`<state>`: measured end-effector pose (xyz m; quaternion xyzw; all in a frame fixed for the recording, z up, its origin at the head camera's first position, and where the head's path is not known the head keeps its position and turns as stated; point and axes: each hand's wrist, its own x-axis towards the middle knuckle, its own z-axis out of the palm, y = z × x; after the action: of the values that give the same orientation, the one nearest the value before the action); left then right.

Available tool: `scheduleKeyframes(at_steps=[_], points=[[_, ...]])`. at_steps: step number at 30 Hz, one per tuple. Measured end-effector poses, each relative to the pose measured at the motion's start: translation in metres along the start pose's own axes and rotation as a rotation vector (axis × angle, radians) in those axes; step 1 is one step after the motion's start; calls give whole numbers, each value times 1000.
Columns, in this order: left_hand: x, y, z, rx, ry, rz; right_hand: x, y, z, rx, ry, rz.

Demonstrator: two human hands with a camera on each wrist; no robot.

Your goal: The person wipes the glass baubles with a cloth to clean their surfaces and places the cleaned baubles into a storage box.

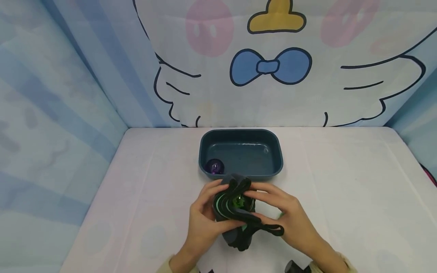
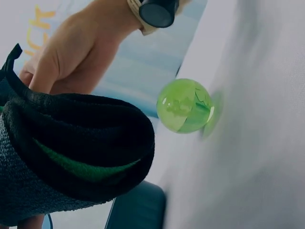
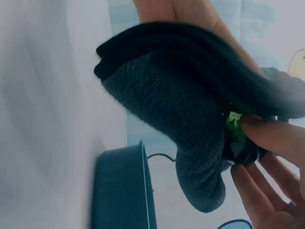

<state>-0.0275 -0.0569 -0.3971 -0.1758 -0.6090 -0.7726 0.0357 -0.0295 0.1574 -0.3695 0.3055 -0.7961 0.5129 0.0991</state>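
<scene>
A dark grey cloth (image 1: 235,235) with black edging and a loop is bunched up between both hands in the head view. My left hand (image 1: 202,223) grips its left side, fingers on top and thumb across the front. In the folds sits a shiny see-through green ball (image 1: 239,201), partly hidden by the cloth. My right hand (image 1: 290,212) pinches this ball from the right, the thumb and fingers (image 3: 250,188) around it in the right wrist view. Below the hands, a second clear green ball (image 2: 185,106) rests on the white table in the left wrist view.
Just beyond the hands stands a dark blue rectangular basin (image 1: 246,153), with a purple ball (image 1: 214,166) in its near left corner. White cloth covers the table (image 1: 345,189). Printed fabric walls (image 1: 211,91) rise at the back and both sides.
</scene>
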Motion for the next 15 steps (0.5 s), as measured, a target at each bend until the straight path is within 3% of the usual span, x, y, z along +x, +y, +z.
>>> scheduleKeyframes(at_steps=[7,15], points=[[1,2,-2,-8,5,-14,2,7,3,-79,-12,-125],[3,5,-1,20,28,-61,5,6,8,-14,23,-93]])
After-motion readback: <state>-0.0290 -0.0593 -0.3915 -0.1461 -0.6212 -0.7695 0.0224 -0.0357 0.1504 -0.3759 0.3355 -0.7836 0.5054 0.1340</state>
